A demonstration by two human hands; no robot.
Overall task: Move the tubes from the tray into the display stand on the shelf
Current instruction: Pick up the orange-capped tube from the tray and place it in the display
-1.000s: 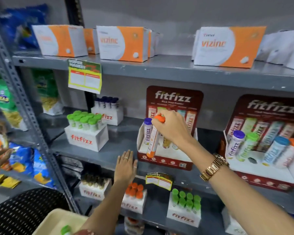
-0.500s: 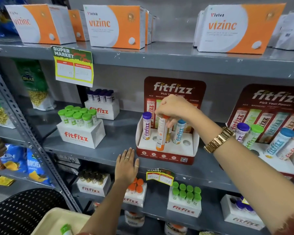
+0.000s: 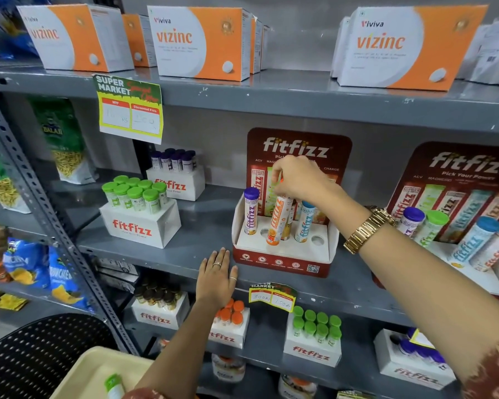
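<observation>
A red and white fitfizz display stand [image 3: 283,262] sits on the middle shelf. In it stand a purple-capped tube [image 3: 250,211] at the left and a blue-capped tube [image 3: 305,223] at the right. My right hand [image 3: 300,178] grips the top of an orange tube [image 3: 277,223], whose lower end sits at a hole in the stand's front row, slightly tilted. My left hand [image 3: 217,279] lies flat on the shelf edge left of the stand, fingers apart. A beige tray [image 3: 90,372] at the bottom left holds a green-capped tube [image 3: 113,385].
A second fitfizz stand [image 3: 470,226] with several tubes is at the right. White fitfizz boxes with green-capped [image 3: 140,223] and purple-capped [image 3: 175,182] bottles stand left of the stand. Vizinc boxes [image 3: 202,41] fill the top shelf. More boxes sit on the lower shelf. A black perforated chair [image 3: 41,352] is at bottom left.
My right hand has brought the orange tube down from above the stand into its front row. The view has shifted closer. My left hand stays on the shelf edge.
</observation>
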